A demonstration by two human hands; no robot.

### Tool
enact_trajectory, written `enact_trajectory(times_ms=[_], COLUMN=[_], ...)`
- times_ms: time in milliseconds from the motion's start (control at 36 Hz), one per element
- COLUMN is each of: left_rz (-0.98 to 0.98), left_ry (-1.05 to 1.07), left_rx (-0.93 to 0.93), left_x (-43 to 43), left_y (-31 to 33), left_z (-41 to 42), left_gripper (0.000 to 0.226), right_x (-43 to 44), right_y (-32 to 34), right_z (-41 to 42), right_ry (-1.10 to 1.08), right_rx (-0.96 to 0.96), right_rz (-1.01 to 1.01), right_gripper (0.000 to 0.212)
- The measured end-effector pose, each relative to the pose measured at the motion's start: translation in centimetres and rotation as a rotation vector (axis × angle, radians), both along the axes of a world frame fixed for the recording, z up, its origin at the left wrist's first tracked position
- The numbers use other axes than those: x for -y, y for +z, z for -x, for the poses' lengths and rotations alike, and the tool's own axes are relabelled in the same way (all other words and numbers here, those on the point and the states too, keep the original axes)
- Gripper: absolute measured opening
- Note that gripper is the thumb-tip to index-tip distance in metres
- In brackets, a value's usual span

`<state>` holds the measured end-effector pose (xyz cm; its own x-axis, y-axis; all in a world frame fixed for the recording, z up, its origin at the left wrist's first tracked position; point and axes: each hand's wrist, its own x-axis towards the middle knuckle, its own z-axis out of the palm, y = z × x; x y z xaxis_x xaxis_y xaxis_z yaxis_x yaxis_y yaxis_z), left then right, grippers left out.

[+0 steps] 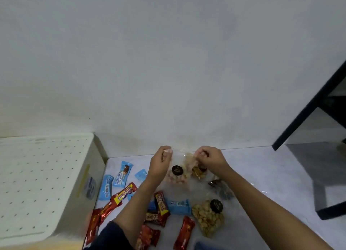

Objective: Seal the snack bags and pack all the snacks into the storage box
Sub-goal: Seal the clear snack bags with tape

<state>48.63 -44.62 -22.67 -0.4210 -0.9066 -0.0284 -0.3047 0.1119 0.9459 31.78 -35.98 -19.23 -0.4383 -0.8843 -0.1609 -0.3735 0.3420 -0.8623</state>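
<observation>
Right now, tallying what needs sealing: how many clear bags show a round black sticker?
2. One bag is pinched at its top by the left hand and right hand; the other bag lies nearer, beside the right forearm. Bags behind may hide stickers.

We can't read the black label; red wrappers at 6 o'clock cut off; bag seam too blurred.

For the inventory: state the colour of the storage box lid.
Cream-white lid dotted with small holes, head view.

White table, scattered snack bars, lidded box.
</observation>
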Motion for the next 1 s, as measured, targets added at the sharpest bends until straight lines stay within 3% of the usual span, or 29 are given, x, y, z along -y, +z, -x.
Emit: enact_trajectory(times_ms=[139,444,556,750,1000], left_rz=[0.029,0.207,0.244,0.311,0.294], left_ry=[-0.016,0.043,0.056,0.033,0.017], left_rx=[-0.125,-0.325,-0.369,-0.348,-0.331], left_x=[-0.5,-1.1,-1.6,-2.3,-3.1], left_y=[4.2,13.4,15.9,18.1,18.6], left_z=[-1.0,0.6,1.8,2.6,2.2], left_gripper=[0.013,0.009,0.006,0.006,0.011], right_x=[0.5,-1.1,-2.0,-3.1,-3.4], right_y=[4.6,13.7,15.6,17.0,17.8], right_z=[0.5,2.0,2.4,2.8,3.0], right_ry=[0.019,0.169,0.115,0.194,0.183], right_rx=[0.013,-0.291,-0.235,-0.257,-0.379], right_rz=[0.165,0.327,0.406,0.304,0.343], right_gripper=[0.006,0.024,0.013,0.016,0.016])
